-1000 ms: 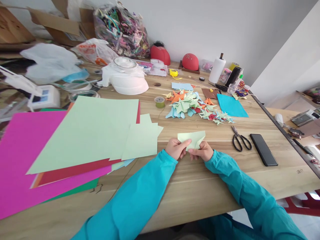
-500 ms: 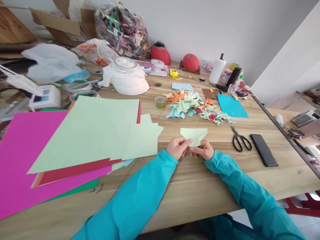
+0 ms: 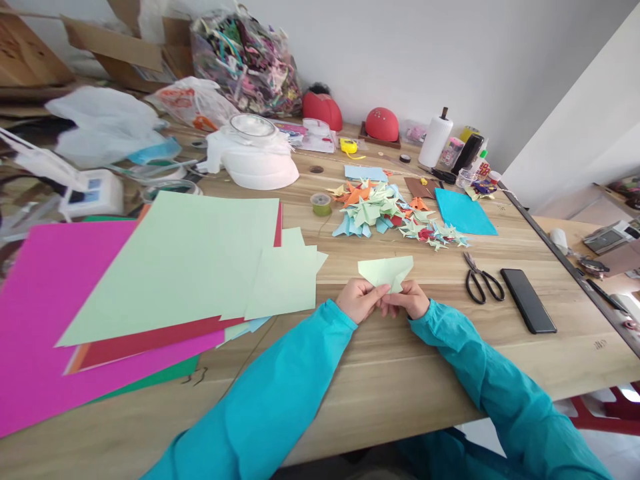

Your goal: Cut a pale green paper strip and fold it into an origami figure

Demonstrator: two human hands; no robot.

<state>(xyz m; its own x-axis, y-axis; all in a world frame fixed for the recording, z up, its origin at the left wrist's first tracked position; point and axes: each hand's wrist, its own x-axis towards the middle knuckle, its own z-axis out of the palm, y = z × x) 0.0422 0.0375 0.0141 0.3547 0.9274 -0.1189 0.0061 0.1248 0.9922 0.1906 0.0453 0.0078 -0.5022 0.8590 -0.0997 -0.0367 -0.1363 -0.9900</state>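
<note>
A folded piece of pale green paper (image 3: 384, 269) is pinched between both hands, just above the wooden table. My left hand (image 3: 361, 299) grips its lower left part, thumb on top. My right hand (image 3: 407, 300) closes on the lower right corner, and the fingertips of the two hands meet at the lower edge. The fingers beneath the paper are hidden. Beyond the hands lies a heap of folded paper stars (image 3: 370, 210) in green, orange, blue and red. Black-handled scissors (image 3: 481, 279) rest to the right of my right hand.
Large green sheets (image 3: 190, 260) lie over magenta paper (image 3: 30, 320) on the left. A phone (image 3: 528, 300) is right of the scissors. Farther back are a blue sheet (image 3: 465, 211), a spool (image 3: 321, 204), a white cap (image 3: 257, 163) and a yellow tape measure (image 3: 349, 146).
The left thumb has slid right and down along the paper toward the right fingertips. The paper has tilted slightly and shifted a little left. The right hand stays nearly in place.
</note>
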